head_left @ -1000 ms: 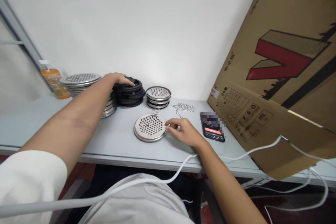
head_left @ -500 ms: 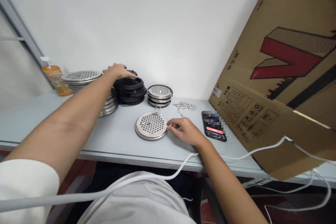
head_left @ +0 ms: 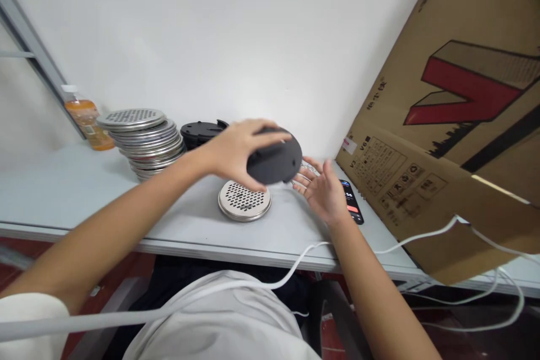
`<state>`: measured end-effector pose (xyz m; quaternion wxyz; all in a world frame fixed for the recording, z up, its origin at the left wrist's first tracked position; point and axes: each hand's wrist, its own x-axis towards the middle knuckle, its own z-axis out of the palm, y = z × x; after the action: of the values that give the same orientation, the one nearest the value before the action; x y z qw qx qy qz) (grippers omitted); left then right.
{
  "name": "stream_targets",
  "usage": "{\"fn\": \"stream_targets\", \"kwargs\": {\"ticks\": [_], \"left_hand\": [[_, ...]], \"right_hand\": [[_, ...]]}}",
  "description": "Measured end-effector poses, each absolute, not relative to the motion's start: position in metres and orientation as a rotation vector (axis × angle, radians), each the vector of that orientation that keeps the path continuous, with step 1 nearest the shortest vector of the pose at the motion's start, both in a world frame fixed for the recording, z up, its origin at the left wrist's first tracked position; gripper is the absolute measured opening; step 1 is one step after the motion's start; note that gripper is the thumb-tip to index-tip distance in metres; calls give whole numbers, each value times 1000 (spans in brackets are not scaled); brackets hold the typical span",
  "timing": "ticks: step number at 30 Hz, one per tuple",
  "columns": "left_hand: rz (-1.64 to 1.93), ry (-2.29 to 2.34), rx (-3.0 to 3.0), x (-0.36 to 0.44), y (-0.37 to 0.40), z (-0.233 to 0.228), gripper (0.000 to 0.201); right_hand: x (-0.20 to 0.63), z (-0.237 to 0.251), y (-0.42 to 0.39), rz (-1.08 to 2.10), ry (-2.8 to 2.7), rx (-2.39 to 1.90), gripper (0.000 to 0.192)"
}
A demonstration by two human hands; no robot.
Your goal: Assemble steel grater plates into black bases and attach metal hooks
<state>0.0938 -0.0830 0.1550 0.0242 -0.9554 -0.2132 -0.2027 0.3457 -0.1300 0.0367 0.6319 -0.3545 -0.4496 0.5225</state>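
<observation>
Under the left hand (head_left: pixel 234 152) is a round black disc (head_left: pixel 275 162), and the fingers are wrapped over its top and hold it up in the air. Just below that hand, a shiny metal disc with holes (head_left: pixel 244 200) lies flat on the grey table (head_left: pixel 84 191). Right beside the black disc, the right hand (head_left: pixel 323 188) is wide open with its palm up and holds nothing, and a phone (head_left: pixel 352 202) lies just past it.

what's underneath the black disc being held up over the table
Below the black disc in the left hand lies a perforated metal plate on the table. The plate's far edge is covered by the disc.
</observation>
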Motion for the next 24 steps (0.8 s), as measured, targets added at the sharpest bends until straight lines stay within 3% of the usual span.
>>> {"fn": "stream_targets", "kwargs": {"ticks": [2, 7, 12, 15, 19, 24], "left_hand": [[-450, -522, -3011, 108, -103, 138, 100], [-365, -397, -3106, 117, -117, 110, 102], [-456, -992, -3156, 72, -113, 78, 81], [-518, -1432, -3087, 43, -103, 52, 92], [-259, -1585, -3155, 34, -92, 33, 116], [-131, -1594, -3187, 42, -94, 37, 117]], "right_hand": [[347, 41, -135, 1306, -1095, -788, 62], [341, 43, -143, 1318, -1186, -878, 51], [348, 39, -131, 1272, -852, -958, 39], [353, 33, -124, 1288, -732, -916, 29], [357, 25, -118, 1325, -706, -879, 24], [360, 22, -116, 1346, -653, -853, 21]]}}
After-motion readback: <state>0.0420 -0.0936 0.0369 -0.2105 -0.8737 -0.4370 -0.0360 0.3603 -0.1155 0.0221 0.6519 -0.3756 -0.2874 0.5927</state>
